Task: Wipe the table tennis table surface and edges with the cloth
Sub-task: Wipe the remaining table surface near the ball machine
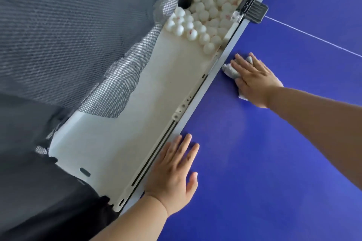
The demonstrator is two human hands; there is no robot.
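Note:
The blue table tennis table [274, 152] fills the right half of the view, and its pale edge line [197, 101] runs diagonally from bottom left to top right. My right hand [252, 78] lies flat with straight fingers on a crumpled white-grey cloth [231, 69], pressing it onto the blue surface right beside the edge line. Cloth shows past the fingertips and under the wrist. My left hand [174, 174] rests flat on the table near the edge, fingers spread, holding nothing.
A white ball-collecting tray [141, 123] is fixed along the table's edge, with several white balls [207, 13] heaped at its far end. Dark mesh netting [68, 35] hangs over it on the left. A black clamp [256, 10] grips the edge beside a white centre line [313, 36].

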